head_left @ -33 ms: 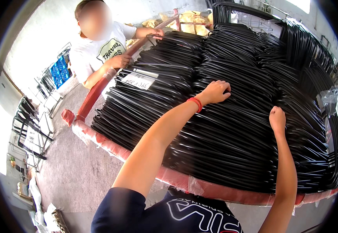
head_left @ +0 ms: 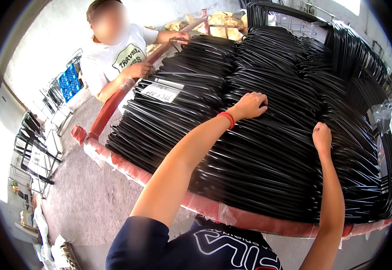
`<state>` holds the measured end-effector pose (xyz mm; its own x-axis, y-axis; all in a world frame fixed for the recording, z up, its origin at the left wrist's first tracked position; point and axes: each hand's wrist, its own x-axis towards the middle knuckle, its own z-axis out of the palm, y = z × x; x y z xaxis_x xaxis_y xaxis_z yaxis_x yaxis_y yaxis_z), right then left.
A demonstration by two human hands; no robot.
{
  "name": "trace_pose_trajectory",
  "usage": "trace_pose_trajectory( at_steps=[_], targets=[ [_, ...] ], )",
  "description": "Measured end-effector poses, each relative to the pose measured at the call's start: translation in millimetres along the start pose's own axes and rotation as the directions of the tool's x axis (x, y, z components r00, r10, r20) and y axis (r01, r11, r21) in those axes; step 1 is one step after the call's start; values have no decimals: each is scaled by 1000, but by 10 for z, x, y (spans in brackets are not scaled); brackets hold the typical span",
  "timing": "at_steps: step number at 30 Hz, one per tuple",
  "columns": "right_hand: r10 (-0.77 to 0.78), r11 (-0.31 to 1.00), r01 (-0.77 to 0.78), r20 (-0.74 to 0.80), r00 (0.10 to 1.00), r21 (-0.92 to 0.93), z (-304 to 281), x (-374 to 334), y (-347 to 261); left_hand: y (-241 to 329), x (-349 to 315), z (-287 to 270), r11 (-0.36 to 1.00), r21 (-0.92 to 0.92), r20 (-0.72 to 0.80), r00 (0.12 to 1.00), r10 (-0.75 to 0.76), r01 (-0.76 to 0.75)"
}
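Observation:
Rows of bent, glossy black metal tubes [head_left: 259, 157] lie stacked in front of me. My left hand [head_left: 251, 105], with a red beaded bracelet [head_left: 226, 118] at its wrist, rests on the middle row, its fingers curled down over a tube. Farther right, my right hand [head_left: 322, 135] is closed like a fist at the right end of that same row. The undersides of both hands are hidden, so the exact tube in each grip does not show.
A red rack frame [head_left: 110, 108], partly wrapped in clear plastic, borders the stack. Across its left side, a co-worker in a white shirt [head_left: 115, 58] has both hands at the tubes. A white paper label [head_left: 162, 92] lies on the left row. Metal frames [head_left: 34, 150] stand on the floor at left.

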<state>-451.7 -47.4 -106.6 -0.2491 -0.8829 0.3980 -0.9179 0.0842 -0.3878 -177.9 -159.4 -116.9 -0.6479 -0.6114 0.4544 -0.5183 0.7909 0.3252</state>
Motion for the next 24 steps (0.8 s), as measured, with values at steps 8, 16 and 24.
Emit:
trace_pose_trajectory(
  at_steps=[8,16,24],
  targets=[
    [17,1000,-17,13,1000,-16,-19,1,-26,4,5,0,1000,-10,-5,1000,-10,10],
    [12,1000,-12,-3,1000,-29,-27,-19,-1,12,-11,28,1000,3,-67,998,20,-20],
    [-19,1000,20,-35,999,12,-12,3,-51,-44,47,-9,1000,-3,65,998,-25,25]
  ],
)
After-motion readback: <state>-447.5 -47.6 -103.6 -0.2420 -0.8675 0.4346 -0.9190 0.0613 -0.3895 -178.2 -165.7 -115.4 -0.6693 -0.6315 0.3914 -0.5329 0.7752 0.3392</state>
